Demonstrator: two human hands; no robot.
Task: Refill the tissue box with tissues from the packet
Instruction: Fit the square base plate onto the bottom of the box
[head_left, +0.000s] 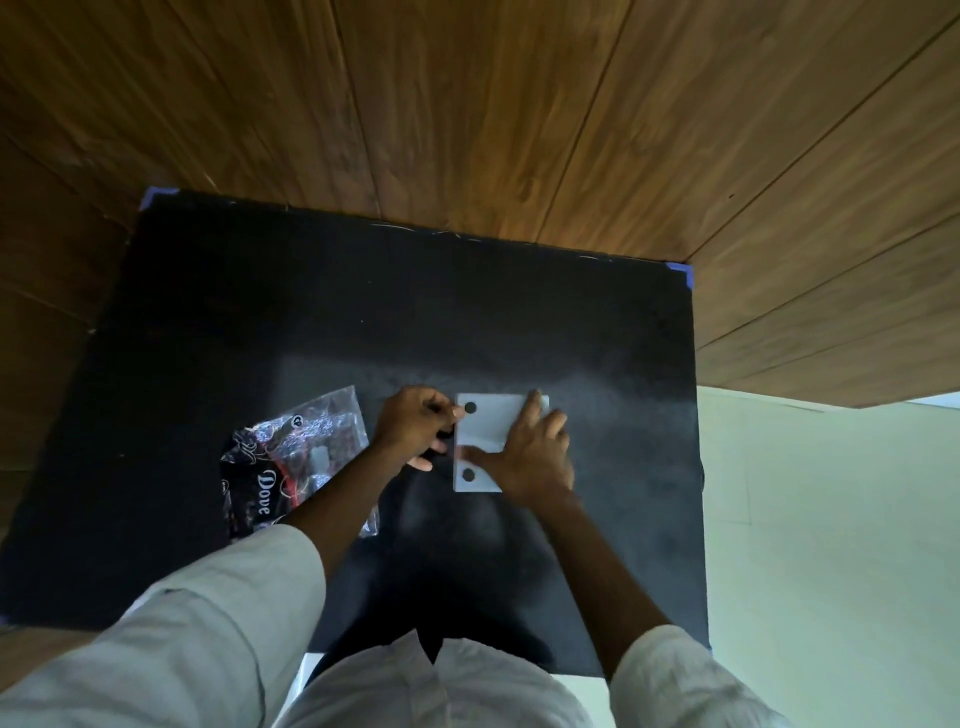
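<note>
- The tissue box (485, 441) lies on the black counter (311, 322), right of centre; its white face (a flat panel with two dark round spots near its left edge) points up.
- The right hand (530, 457) lies flat on that panel, fingers (535, 410) spread wide and reaching to the far edge, thumb across the panel's middle.
- The left hand (415, 428) sits at the box's left edge, its fingers curled narrow, with fingertips touching the panel beside the far spot; whether they pinch the edge I cannot tell.
- The tissue packet (296, 457), crinkled clear and dark plastic printed "Dove", lies on the counter left of the left hand, partly under the left forearm.
</note>
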